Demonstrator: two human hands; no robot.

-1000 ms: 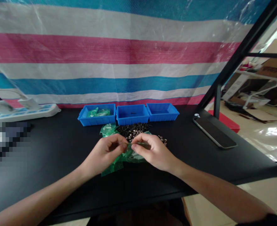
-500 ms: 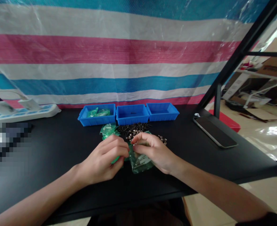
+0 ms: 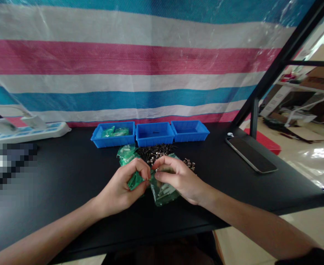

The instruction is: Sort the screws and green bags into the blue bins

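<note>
Both hands meet over a small green plastic bag (image 3: 163,193) just above the black table (image 3: 68,184). My left hand (image 3: 124,186) pinches the bag's left part between thumb and fingers. My right hand (image 3: 178,178) pinches its top edge, and the bag hangs below it with small pale parts inside. Behind the hands lies a heap of small dark and silvery screws (image 3: 157,151). Another green bag (image 3: 125,152) lies beside that heap.
Three blue trays stand in a row at the back: the left tray (image 3: 113,138) holds green bags, the middle tray (image 3: 155,137) and the right tray (image 3: 191,132) look nearly bare. A phone (image 3: 251,154) lies at right, a white power strip (image 3: 26,132) at far left.
The bag was stretched out flat to the left between both hands; now it is gathered and hangs under my right hand, and my left hand has curled in closer.
</note>
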